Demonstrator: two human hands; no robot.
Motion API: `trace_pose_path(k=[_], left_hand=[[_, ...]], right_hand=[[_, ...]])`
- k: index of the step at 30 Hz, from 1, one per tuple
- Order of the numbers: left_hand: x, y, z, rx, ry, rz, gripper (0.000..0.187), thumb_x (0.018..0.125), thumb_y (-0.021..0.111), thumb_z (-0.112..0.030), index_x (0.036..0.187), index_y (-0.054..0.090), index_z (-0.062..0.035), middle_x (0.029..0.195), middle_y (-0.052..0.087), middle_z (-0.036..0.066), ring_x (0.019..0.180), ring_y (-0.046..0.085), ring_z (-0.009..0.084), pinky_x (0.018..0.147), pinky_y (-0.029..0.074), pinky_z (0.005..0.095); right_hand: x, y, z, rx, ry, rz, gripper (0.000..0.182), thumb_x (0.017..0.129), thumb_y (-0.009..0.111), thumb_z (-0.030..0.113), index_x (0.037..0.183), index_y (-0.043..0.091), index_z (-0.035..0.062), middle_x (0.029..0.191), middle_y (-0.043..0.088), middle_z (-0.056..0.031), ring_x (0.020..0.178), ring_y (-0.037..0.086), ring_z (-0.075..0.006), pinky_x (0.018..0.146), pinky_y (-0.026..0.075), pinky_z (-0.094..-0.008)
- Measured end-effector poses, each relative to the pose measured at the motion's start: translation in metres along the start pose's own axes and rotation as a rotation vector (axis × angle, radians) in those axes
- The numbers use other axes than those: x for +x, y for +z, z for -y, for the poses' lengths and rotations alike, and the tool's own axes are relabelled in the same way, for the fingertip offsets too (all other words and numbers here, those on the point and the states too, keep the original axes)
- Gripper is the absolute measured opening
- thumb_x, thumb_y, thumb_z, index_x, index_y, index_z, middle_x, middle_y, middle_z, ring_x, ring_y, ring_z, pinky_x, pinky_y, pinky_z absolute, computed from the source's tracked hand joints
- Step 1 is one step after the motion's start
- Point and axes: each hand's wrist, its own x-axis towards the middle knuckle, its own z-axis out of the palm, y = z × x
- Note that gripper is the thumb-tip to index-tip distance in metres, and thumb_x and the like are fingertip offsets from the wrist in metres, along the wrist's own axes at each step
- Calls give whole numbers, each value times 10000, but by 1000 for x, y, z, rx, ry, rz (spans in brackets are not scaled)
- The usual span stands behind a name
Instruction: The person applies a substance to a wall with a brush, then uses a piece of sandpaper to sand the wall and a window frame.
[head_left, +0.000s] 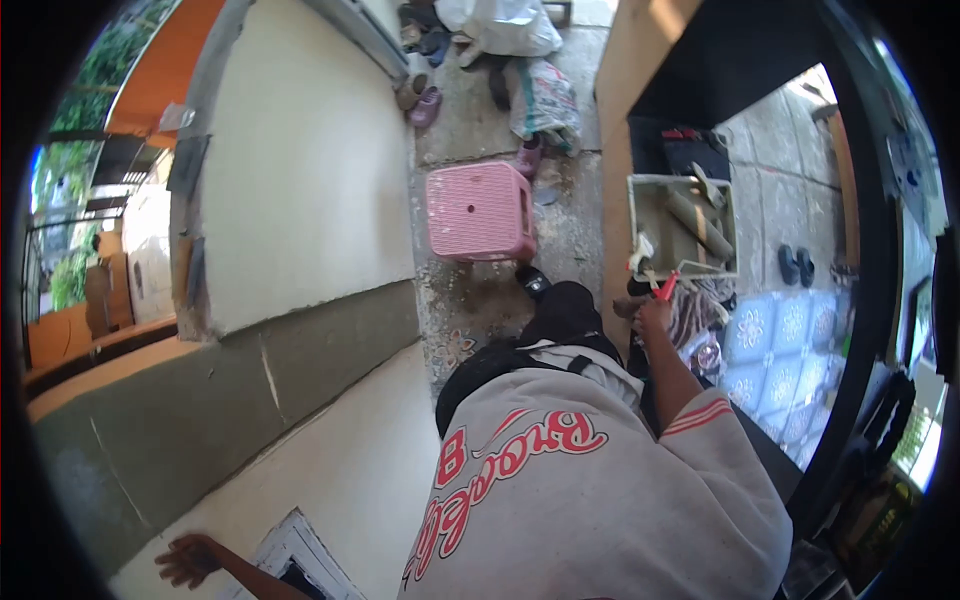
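Observation:
My right hand [655, 318] is closed around the red handle of a paint roller [668, 286]. Its thin wire frame reaches along the near edge of a pale-rimmed rectangular tray [633, 215]. Inside the tray lies a thick grey-brown roller sleeve [698, 224]; whether it sits on that frame is hard to see. A pale flat tool [710, 190] rests at the tray's far side. At the lower left my left hand [190, 560] has its fingers spread, close to the cream wall [310, 440]. Contact with the wall cannot be made out.
A pink plastic stool [480, 212] stands ahead on the concrete floor. Beyond it are filled sacks [545, 105] and purple clogs [426, 107]. A two-tone wall [310, 170] runs along the left. Dark slippers [796, 266] and patterned tiles [785, 345] lie beyond the black frame at right.

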Motion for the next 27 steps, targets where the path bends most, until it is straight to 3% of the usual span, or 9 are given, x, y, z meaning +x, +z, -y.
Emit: trace_pose_path(k=[1,2,7,11,13,14,16,20,27], left_hand=[[1,5,7,20,40,-88,644,1048,275,-498,1593,306,-156,1634,288,167,1473,299,436,1133,225,666],[-1,8,16,48,85,-171,643,1046,267,-522,1592,319,-187,1627,320,144,1461,332,429,1121,238,676],[3,-30,-13,11,74,-65,650,1053,251,-545,1594,322,-192,1651,267,156,1503,248,440,1141,206,683],[-6,-36,-7,18,161,-44,570,1081,292,-452,1582,351,-185,1648,271,160,1495,269,434,1155,217,652],[-10,-33,0,12,168,-52,558,1085,292,-439,1579,359,-187,1644,283,154,1483,294,434,1147,236,645],[-9,-33,-3,-1,163,-56,555,1086,290,-437,1577,362,-189,1642,290,151,1477,307,433,1141,246,644],[-10,-34,-9,15,125,-72,532,1083,299,-399,1568,386,-199,1637,311,133,1471,328,419,1137,255,636],[-18,-25,-5,-19,81,-71,517,1076,309,-382,1547,431,-205,1629,334,122,1471,328,415,1141,248,634],[-46,-25,-10,-65,-12,62,527,1067,331,-368,1534,436,-148,1626,317,159,1498,245,430,1176,153,625]], right_hand=[[-4,-2,8,-158,-64,-71,298,862,658,275,1078,660,69,951,724,-170,852,716,-354,839,546,-452],[-11,-5,10,-126,-78,-109,327,872,652,299,1117,641,82,1011,715,-176,964,696,-362,876,527,-467],[-98,-25,79,-318,-149,-303,325,926,553,273,1171,609,67,1105,707,-240,1046,683,-420,889,535,-512],[-83,-19,87,-364,-173,-322,341,932,529,263,1177,595,34,1167,683,-267,1132,644,-448,961,506,-511],[-15,12,55,-167,-555,-563,324,925,534,236,1168,599,32,1165,679,-273,1101,656,-451,941,511,-508],[-23,17,75,-155,-586,-564,324,925,534,236,1168,599,32,1165,679,-273,1101,656,-451,941,511,-508],[-67,16,115,-342,-537,-448,232,897,583,228,1066,581,69,945,714,-217,921,683,-437,831,515,-532],[-133,59,177,-323,-681,-291,252,862,613,193,1074,580,60,948,694,-253,887,679,-435,795,506,-529],[-268,179,289,-343,-1230,123,300,898,605,147,1183,587,54,956,680,-166,850,678,-333,788,534,-446]])
